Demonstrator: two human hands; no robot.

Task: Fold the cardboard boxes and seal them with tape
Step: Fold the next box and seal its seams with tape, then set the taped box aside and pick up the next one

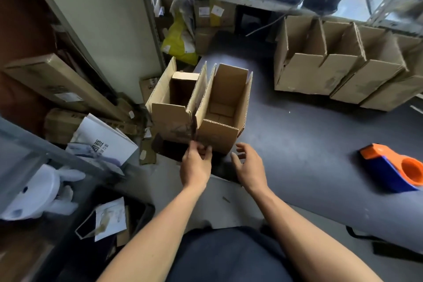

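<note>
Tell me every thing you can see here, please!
open boxes: two, brown, side by side mid-table
box row: several, brown, far right of table
tape gun: one, orange and blue, right on table
table: one, dark grey
yellow bag: one, behind the boxes
toy rabbit: one, white, low left
booklet: one, white, left
left hand: touches the boxes' near corner
right hand: open, by the right box, holding nothing
</note>
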